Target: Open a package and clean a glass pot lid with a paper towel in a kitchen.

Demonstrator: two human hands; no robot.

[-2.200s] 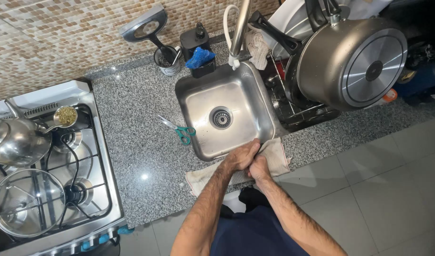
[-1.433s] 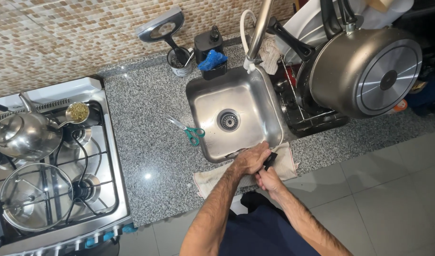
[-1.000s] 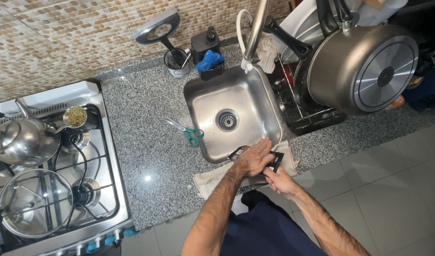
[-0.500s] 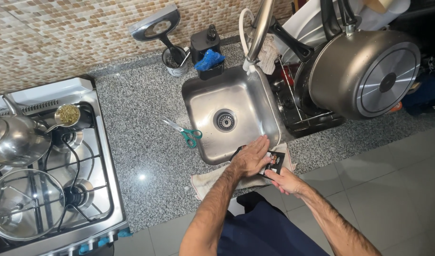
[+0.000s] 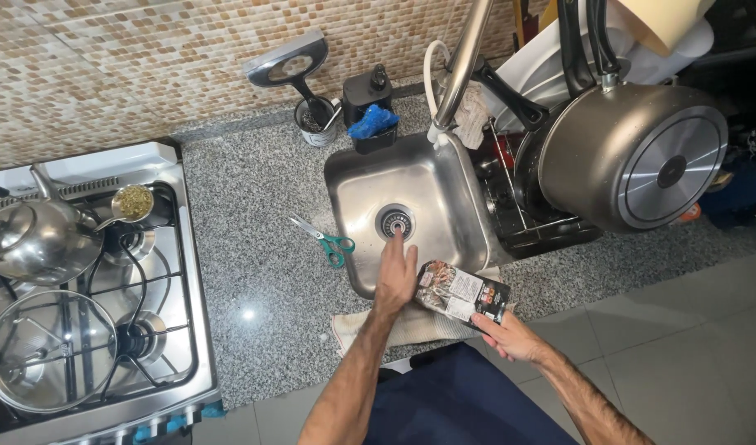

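My right hand [image 5: 503, 332] grips a dark printed food packet [image 5: 462, 292] by its lower end, holding it flat over the front right corner of the steel sink [image 5: 357, 173]. My left hand [image 5: 396, 275] is stretched out over the sink basin with the fingers straight and close together, tips near the drain [image 5: 394, 221], and it holds nothing. A beige cloth [image 5: 411, 326] lies on the counter edge under both forearms.
Green-handled scissors [image 5: 325, 238] lie on the grey granite counter [image 5: 254, 247] left of the sink. A dish rack with a large pan [image 5: 633, 156] stands to the right. The stove [image 5: 89, 280] at left carries a kettle [image 5: 33, 239] and a lidded pot [image 5: 40, 350].
My hands were together at the sink's front edge. Now they have parted: the right one has drawn the packet out to the right and the left one has reached forward over the basin.
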